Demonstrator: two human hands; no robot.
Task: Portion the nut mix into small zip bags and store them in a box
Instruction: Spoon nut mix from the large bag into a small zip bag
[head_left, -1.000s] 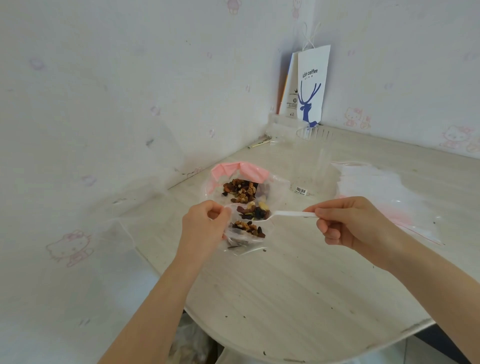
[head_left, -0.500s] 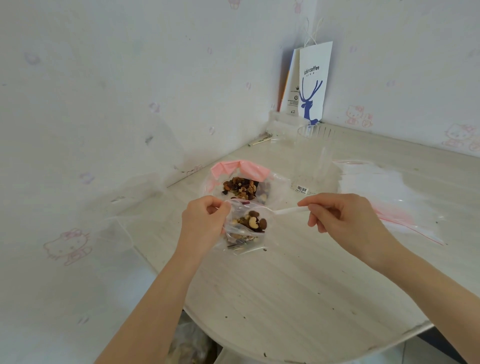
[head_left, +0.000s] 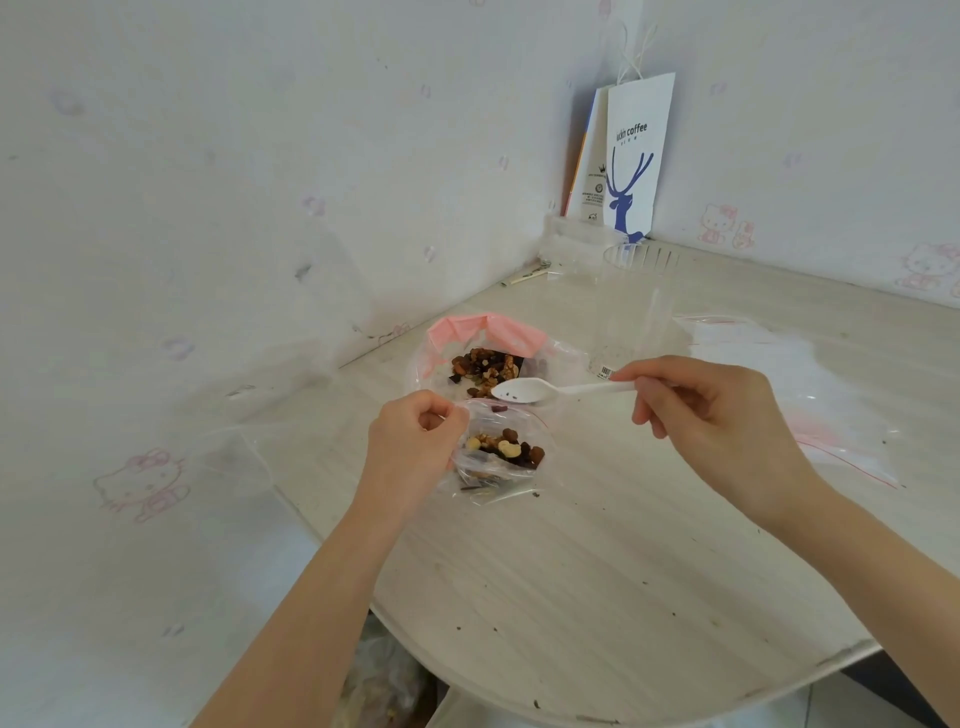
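Observation:
My left hand (head_left: 410, 441) pinches the rim of a small clear zip bag (head_left: 498, 452) that stands open on the table with nuts and raisins inside. My right hand (head_left: 701, 410) holds the handle of a white plastic spoon (head_left: 540, 391). The spoon's bowl is empty and hovers just above and behind the small bag's mouth. Behind it lies the large clear bag of nut mix (head_left: 483, 358) with a pink folded-back rim.
A clear plastic box (head_left: 628, 332) stands behind the spoon. A pile of empty zip bags (head_left: 779, 374) lies at the right. Against the corner wall leans a white paper coffee bag (head_left: 634, 161). The table edge (head_left: 675, 717) curves at the front.
The spoon held a load of nut mix over the small bag, tipped it in, and now it is empty and lifted back toward the large bag. The left hand stayed on the small bag.

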